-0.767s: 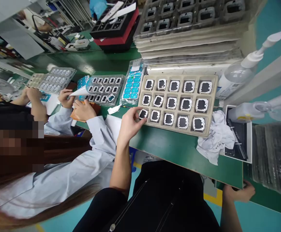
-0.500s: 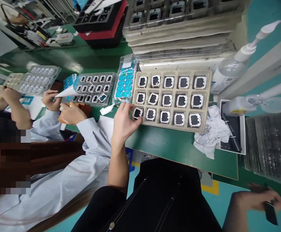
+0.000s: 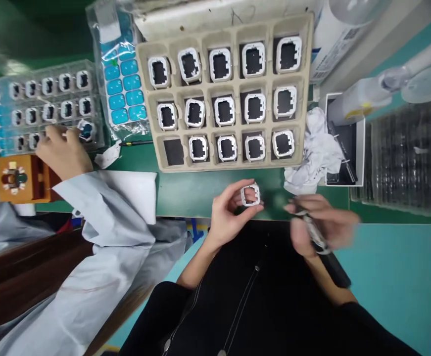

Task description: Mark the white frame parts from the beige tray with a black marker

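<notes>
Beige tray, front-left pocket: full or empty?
Empty. That pocket of the beige tray shows only its dark insert; the left hand holds a white frame at its fingers.

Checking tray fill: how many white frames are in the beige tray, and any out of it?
14 in the beige tray: five top row, five middle, four bottom; the bottom-left pocket is empty. One more white frame is in the left hand.

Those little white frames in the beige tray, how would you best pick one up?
Probably from straight above, pinching two opposite outer edges of a white frame. Each lies flat in its own pocket of the beige tray, walled all round; the left hand holds one by its rim that way.
</notes>
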`<state>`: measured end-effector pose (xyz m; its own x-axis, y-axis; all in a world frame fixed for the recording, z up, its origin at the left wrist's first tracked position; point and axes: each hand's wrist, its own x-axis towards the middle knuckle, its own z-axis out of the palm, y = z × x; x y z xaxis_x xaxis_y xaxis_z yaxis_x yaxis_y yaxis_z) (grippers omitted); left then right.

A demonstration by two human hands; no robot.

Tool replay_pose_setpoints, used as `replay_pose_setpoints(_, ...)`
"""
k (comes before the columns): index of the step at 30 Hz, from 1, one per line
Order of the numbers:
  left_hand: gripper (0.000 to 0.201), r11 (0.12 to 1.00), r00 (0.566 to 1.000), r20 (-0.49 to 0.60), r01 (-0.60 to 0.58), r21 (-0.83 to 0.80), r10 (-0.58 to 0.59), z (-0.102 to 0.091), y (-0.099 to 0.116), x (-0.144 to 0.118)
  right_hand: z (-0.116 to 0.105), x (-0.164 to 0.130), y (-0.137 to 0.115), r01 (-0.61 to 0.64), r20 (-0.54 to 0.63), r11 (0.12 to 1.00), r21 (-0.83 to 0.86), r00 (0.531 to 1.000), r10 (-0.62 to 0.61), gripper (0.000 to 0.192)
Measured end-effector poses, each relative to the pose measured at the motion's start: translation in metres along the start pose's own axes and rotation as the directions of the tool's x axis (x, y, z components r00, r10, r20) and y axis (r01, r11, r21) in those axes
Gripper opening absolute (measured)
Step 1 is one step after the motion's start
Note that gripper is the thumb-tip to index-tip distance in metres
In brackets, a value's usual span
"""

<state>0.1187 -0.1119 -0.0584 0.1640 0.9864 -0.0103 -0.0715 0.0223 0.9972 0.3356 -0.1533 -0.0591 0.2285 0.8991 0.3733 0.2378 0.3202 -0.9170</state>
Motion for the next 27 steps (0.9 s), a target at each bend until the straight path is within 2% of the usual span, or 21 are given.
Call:
replay_pose_setpoints(1, 0.057, 1.0, 1.0, 0.003, 0.013, 0.004, -0.013, 0.001, -0.004, 0.001, 0.014, 0.004, -0.003, 0.05, 0.035, 0.999, 0.015, 0.998, -0.051, 0.036)
replay_pose_setpoints(4, 0.059, 0.999, 0.999, -0.003, 0.039, 0.035, -0.039, -0.001, -0.01, 0.006, 0.042, 0.015, -0.006, 0.031, 0.022, 0.999, 0.045, 0.999, -0.032, 0.02)
replay_pose_setpoints(6, 0.057, 0.998, 0.999, 0.002, 0.038, 0.04, -0.039, -0.002, -0.009, 0.008, 0.052, 0.02, -0.004, 0.033, -0.012, 0.999, 0.039, 0.999, -0.032, 0.018)
replay_pose_setpoints(8, 0.05, 0.999, 1.0, 0.007, 0.024, 0.044, -0.024, 0.0, -0.008, 0.009, 0.056, 0.024, -0.002, 0.095, -0.022, 0.995, 0.034, 0.995, -0.094, 0.019)
replay_pose_setpoints(11, 0.042, 0.997, 1.0, -0.007, -0.005, 0.083, 0.005, 0.004, -0.008, 0.008, 0.057, 0.028, 0.0, 0.182, 0.006, 0.983, 0.013, 0.983, -0.182, 0.022)
replay_pose_setpoints(14, 0.039, 0.989, 0.999, -0.038, -0.029, 0.143, 0.035, 0.008, -0.008, 0.006, 0.055, 0.03, 0.0, 0.215, 0.02, 0.977, -0.012, 0.976, -0.215, 0.024)
replay_pose_setpoints(18, 0.038, 0.966, 0.994, -0.061, -0.07, 0.25, 0.088, 0.009, -0.008, 0.002, 0.053, 0.029, 0.0, 0.186, -0.004, 0.981, -0.053, 0.983, -0.186, 0.023)
replay_pose_setpoints(20, 0.037, 0.953, 0.99, -0.063, -0.103, 0.283, 0.126, 0.009, -0.007, 0.001, 0.053, 0.03, 0.0, 0.211, -0.004, 0.974, -0.083, 0.977, -0.212, 0.021)
replay_pose_setpoints(23, 0.037, 0.944, 0.985, -0.061, -0.135, 0.302, 0.161, 0.01, -0.007, 0.002, 0.051, 0.031, -0.001, 0.28, 0.03, 0.952, -0.119, 0.96, -0.279, 0.018)
replay_pose_setpoints(27, 0.039, 0.944, 0.981, -0.066, -0.157, 0.291, 0.183, 0.01, -0.008, 0.002, 0.048, 0.03, -0.004, 0.246, 0.069, 0.957, -0.151, 0.969, -0.238, 0.019)
